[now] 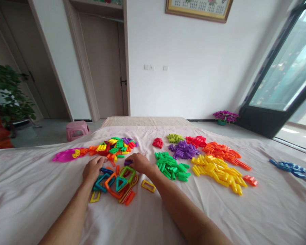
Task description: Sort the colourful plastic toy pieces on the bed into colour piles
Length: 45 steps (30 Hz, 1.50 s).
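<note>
Purple piece (128,163) between two hands, close to the right one.
Right hand (140,163) touches it, but can't tell if it's gripping. Left hand (94,168) curls beside the mixed pile (114,150), grip hidden. Flat shapes (117,184) lie nearer the person.

Building blocks, yellow (219,172), green (171,166), purple (185,150): plastic, smooth, glossy, highlights on the edges. Frame-shaped tiles (121,184): plastic, glossy. Magenta tray (63,155): thin plastic, shiny, looks translucent. Tablecloth (132,226): cloth, matt, wrinkled. Stool (78,130): pink plastic, smooth, slight sheen. Wall (168,92): smooth, matt. Door (102,64): flat matt panel, wood or laminate, can't tell. Picture frame (199,15): gold-toned, some sheen, base material unclear. Glass door (283,64): clear glossy panes, dark smooth frame.
</note>
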Each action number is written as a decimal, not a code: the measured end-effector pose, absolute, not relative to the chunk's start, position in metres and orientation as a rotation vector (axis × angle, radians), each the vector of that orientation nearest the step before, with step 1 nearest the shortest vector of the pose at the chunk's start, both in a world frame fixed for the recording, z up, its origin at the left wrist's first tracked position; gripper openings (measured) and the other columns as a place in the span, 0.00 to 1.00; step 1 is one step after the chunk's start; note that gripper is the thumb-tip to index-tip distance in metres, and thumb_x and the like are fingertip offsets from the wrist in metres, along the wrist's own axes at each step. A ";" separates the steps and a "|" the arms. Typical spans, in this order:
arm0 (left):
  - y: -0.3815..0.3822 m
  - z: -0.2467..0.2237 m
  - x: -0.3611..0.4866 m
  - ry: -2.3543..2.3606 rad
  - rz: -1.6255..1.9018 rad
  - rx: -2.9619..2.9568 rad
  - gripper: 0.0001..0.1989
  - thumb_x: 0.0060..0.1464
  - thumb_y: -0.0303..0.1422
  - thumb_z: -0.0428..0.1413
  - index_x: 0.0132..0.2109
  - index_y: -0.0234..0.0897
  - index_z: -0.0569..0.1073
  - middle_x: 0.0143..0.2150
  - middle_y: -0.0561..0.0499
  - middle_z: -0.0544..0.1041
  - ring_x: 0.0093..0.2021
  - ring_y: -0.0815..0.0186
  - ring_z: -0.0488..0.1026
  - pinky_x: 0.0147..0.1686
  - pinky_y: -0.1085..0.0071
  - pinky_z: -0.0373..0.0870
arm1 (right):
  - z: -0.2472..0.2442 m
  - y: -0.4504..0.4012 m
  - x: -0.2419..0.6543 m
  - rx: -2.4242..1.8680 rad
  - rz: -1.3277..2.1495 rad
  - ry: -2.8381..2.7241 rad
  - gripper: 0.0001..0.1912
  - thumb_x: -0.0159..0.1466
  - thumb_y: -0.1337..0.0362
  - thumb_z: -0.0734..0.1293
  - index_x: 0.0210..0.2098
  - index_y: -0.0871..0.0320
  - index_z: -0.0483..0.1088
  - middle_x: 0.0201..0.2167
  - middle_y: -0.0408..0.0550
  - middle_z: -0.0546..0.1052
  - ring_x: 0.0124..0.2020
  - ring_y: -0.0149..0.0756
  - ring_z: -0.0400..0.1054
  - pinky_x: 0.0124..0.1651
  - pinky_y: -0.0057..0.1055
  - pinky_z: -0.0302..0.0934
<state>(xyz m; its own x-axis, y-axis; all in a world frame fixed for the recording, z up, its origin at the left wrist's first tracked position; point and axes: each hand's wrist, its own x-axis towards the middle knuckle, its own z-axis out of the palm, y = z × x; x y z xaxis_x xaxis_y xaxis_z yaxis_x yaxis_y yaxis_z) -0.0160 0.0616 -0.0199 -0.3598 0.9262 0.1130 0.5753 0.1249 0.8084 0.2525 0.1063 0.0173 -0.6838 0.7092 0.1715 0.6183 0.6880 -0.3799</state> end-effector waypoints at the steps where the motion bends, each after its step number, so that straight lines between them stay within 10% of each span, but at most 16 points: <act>1: 0.062 -0.020 -0.016 1.990 1.125 1.450 0.20 0.58 0.48 0.48 0.44 0.43 0.78 0.45 0.52 0.82 0.47 0.60 0.76 0.42 0.72 0.68 | 0.014 0.107 0.252 -1.046 0.413 -2.585 0.18 0.62 0.65 0.68 0.51 0.50 0.77 0.50 0.45 0.80 0.51 0.42 0.72 0.53 0.32 0.63; 45: 0.064 -0.024 -0.023 1.996 1.142 1.500 0.20 0.55 0.49 0.49 0.41 0.43 0.79 0.45 0.52 0.83 0.49 0.57 0.76 0.51 0.69 0.68 | 0.085 0.115 0.435 -1.981 0.155 -1.614 0.18 0.67 0.59 0.62 0.50 0.59 0.76 0.45 0.57 0.80 0.48 0.45 0.74 0.47 0.33 0.62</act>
<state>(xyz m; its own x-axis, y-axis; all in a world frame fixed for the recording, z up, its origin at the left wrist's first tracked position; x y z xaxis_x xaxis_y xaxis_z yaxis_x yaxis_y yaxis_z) -0.0229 0.0643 -0.0243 -0.3490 0.9240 0.1565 0.6029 0.0935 0.7923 0.4350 0.1146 0.0848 0.2639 0.9288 0.2602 0.8622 -0.1062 -0.4953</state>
